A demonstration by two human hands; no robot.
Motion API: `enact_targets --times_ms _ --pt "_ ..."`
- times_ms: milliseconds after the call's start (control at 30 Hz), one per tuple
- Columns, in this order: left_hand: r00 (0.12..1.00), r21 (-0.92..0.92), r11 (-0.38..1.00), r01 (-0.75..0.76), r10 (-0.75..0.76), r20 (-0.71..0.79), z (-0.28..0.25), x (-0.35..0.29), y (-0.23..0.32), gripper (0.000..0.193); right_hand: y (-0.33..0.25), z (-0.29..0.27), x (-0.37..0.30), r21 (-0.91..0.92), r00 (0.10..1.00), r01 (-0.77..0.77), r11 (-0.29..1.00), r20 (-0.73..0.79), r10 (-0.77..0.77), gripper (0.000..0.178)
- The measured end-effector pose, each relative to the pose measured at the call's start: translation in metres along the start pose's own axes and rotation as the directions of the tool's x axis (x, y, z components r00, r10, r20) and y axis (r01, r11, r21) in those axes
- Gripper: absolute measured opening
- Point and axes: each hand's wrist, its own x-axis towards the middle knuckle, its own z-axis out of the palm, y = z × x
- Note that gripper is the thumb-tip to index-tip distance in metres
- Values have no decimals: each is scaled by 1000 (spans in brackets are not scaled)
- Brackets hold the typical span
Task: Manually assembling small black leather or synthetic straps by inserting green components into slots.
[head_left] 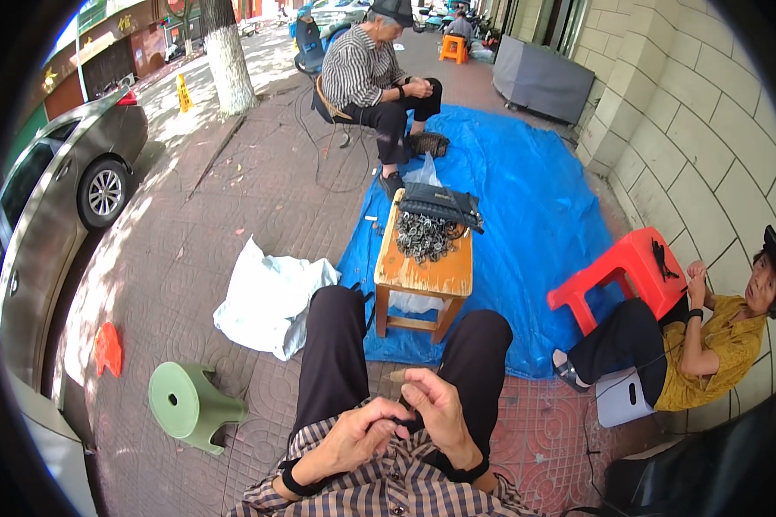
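My left hand [364, 441] and my right hand [442, 412] meet above my lap, fingers curled in toward each other. Between them is a small dark bit that I cannot make out, mostly covered by the fingers. At the tip of one right-hand finger there is something tan, perhaps a covering. Beyond my knees stands a worn wooden stool [422, 274]. On its top lies a heap of small dark metal clips or rings [424, 238], with a black pouch [440, 205] behind it. Neither hand touches the stool.
A blue tarp [526, 189] spreads under the stool. One person [366, 77] sits ahead, another [716, 353] at right beside a red stool [629, 276]. On the left are a white sack [272, 297], a green stool [177, 401] and a parked car [56, 189].
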Motion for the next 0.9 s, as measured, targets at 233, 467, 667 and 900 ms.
enact_targets --times_ms 233,467,667,900 --pt "999 -125 991 42 -45 -25 6 0 2 28 -7 4 -3 -17 989 -58 998 -136 55 21" --pt "964 -172 982 -77 29 -265 -4 9 -12 17 -9 5 6 53 1000 10 999 -3 -9 20" --pt "922 278 953 -124 214 -322 -4 14 -1 30 1 9 5 -25 998 16 1000 -54 -17 18" --pt "890 266 943 -200 289 -354 -6 15 -18 25 0 13 2 -54 999 25 998 -20 -27 18"
